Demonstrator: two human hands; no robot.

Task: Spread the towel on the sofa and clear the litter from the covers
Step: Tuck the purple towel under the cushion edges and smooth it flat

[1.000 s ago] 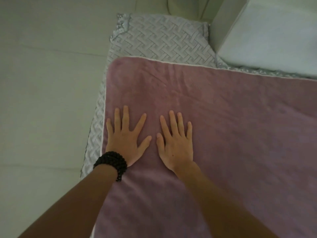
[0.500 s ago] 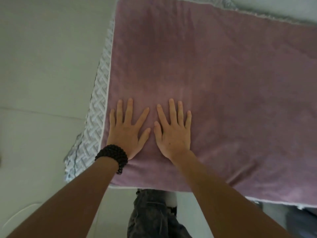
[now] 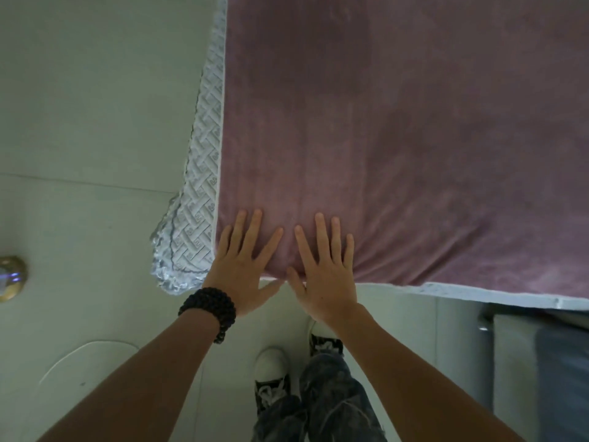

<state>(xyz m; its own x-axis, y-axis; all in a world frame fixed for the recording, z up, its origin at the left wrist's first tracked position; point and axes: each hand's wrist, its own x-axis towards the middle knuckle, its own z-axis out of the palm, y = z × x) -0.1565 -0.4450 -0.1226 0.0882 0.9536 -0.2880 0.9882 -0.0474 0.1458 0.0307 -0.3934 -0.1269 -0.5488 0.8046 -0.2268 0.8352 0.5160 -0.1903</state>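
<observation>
A mauve towel (image 3: 398, 138) lies spread flat over the sofa seat, on top of a pale grey quilted cover (image 3: 199, 199) that shows along its left side. My left hand (image 3: 243, 266), with a black bead bracelet on the wrist, lies flat with fingers apart on the towel's near left corner. My right hand (image 3: 325, 269) lies flat beside it, fingers on the towel and palm over its near edge. Small creases fan out to the right of my right hand. Neither hand holds anything. No litter is visible.
Pale tiled floor (image 3: 79, 122) lies left of the sofa. A round brass-coloured object (image 3: 11, 277) sits on the floor at the far left. My legs and white-toed shoes (image 3: 271, 362) stand at the sofa's front. A grey-blue surface (image 3: 541, 362) is at lower right.
Both flat hands have slid toward me across the towel, from its middle left down to its near edge. The view has tilted down, so the back cushion is out of sight.
</observation>
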